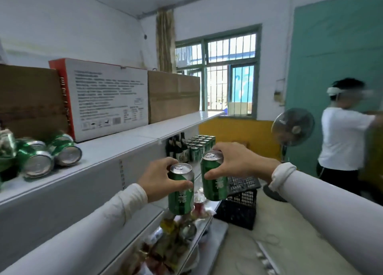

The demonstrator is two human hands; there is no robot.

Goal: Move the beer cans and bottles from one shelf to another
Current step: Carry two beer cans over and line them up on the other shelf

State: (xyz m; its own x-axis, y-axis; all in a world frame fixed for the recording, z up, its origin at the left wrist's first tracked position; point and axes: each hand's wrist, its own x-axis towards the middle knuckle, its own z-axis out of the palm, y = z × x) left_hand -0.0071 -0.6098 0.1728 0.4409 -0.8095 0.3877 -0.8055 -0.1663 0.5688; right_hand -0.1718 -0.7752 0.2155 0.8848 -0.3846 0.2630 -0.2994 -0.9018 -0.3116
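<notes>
My left hand (159,178) grips a green beer can (181,200) upright, in the air beside the shelving. My right hand (234,162) holds a second green beer can (214,181) just to the right of the first, slightly higher. On the white top shelf (116,148) at the left, several green cans (41,156) lie on their sides with their silver bottoms toward me. Farther along, on a lower shelf, stand several dark beer bottles (177,148) and a block of upright green cans (200,145).
Cardboard boxes (174,96) and a white printed carton (107,98) line the top shelf. Snack packets fill a low shelf (174,239). A black plastic crate (240,204) sits on the floor, a standing fan (292,127) behind it. A person in a white shirt (344,138) stands at the right.
</notes>
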